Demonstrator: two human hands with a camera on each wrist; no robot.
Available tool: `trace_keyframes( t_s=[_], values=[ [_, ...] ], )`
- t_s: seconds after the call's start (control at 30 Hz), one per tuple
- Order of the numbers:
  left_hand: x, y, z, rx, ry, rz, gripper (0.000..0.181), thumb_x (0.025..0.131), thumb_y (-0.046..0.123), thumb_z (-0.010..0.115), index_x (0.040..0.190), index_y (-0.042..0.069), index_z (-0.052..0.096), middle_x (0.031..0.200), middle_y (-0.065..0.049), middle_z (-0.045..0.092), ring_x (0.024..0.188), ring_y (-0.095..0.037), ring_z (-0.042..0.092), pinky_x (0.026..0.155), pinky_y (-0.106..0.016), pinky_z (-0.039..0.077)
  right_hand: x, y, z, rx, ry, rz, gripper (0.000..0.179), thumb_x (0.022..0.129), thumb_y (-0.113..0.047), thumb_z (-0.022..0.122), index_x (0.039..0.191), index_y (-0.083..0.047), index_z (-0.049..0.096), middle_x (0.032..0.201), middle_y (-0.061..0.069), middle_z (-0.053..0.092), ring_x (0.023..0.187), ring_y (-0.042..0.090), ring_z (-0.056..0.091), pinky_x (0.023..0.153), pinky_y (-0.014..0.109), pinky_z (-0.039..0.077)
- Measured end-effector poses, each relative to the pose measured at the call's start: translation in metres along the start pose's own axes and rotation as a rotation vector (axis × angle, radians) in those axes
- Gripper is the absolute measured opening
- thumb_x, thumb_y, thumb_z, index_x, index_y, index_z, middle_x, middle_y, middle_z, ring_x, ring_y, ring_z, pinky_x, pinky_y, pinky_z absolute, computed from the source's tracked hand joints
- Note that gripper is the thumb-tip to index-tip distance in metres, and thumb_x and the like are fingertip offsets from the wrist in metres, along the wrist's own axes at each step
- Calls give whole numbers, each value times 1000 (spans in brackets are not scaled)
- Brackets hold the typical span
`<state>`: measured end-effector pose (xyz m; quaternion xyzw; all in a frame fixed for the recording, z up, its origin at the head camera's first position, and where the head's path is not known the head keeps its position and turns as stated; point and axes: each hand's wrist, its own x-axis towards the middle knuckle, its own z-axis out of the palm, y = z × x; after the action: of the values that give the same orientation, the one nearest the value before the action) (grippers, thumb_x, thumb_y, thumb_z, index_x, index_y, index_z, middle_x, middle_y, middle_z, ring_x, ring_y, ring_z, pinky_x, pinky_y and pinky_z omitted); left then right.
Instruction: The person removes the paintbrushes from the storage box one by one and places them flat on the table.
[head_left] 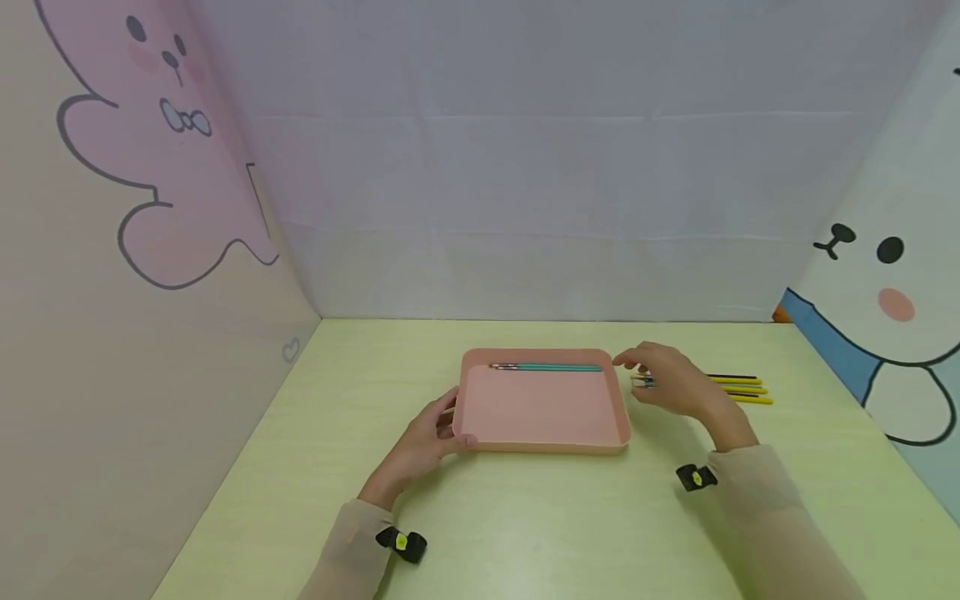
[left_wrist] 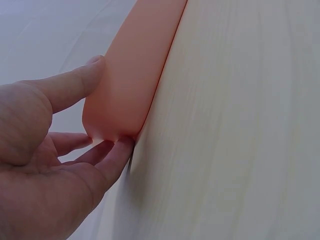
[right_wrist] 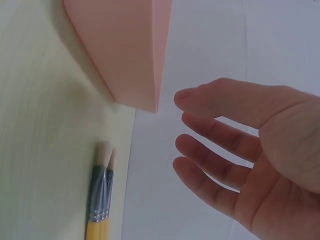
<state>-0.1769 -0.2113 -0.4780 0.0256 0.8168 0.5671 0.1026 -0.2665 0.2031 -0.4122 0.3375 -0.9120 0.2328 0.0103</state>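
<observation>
A shallow pink tray (head_left: 540, 408) lies on the table. My left hand (head_left: 423, 437) holds its near left corner, thumb at the front wall and fingers against the left side; the left wrist view shows the tray's corner (left_wrist: 117, 105) between them. Teal paintbrushes (head_left: 558, 367) lie side by side inside the tray, along the far wall. My right hand (head_left: 671, 379) hovers just off the tray's right side with loosely bent fingers and nothing between them. Under it are yellow paintbrushes (head_left: 746, 390), partly hidden by the hand; their bristles (right_wrist: 104, 152) show in the right wrist view.
The pale yellow-green table (head_left: 525, 525) runs back to a plain light wall (head_left: 555, 183). Side panels with cartoon animals (head_left: 885, 275) close off the left and right. Each wrist wears a dark band with a small yellow mark.
</observation>
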Motion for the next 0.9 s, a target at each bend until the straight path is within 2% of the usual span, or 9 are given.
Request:
trace_keyframes(
  t_s=[0.17,0.37,0.5,0.73,0.9],
  values=[
    [0,0,0,5,8,2,91,94,20,84,169,21,32,163,-10,46,144,-34,51,117,-48,46,23,-15,0,-1,-17,-38,40,88,8,76,127,3,71,114,17,70,104,38,66,85,49,59],
    [-1,1,0,14,11,1,90,95,21,83,169,21,31,162,-12,46,144,-35,51,118,-52,45,49,-28,5,30,-127,-2,42,90,6,72,132,2,70,114,15,70,108,40,66,90,51,57],
    [0,0,0,14,2,2,90,95,23,83,169,21,31,162,-11,46,145,-35,51,119,-52,44,65,-31,10,22,-195,14,43,92,6,72,135,2,68,121,18,70,112,39,66,94,52,58],
    [0,-1,-1,-6,2,8,90,95,22,83,169,21,32,163,-11,46,145,-35,51,118,-53,45,87,-34,18,-3,-267,-17,47,95,2,75,140,4,63,127,20,68,118,39,63,102,53,55],
    [0,0,-1,-32,0,8,90,95,19,83,169,20,32,163,-12,46,145,-36,51,117,-53,46,97,-38,26,17,-313,32,49,96,1,74,143,3,61,133,21,65,125,39,61,106,52,53]
  ],
)
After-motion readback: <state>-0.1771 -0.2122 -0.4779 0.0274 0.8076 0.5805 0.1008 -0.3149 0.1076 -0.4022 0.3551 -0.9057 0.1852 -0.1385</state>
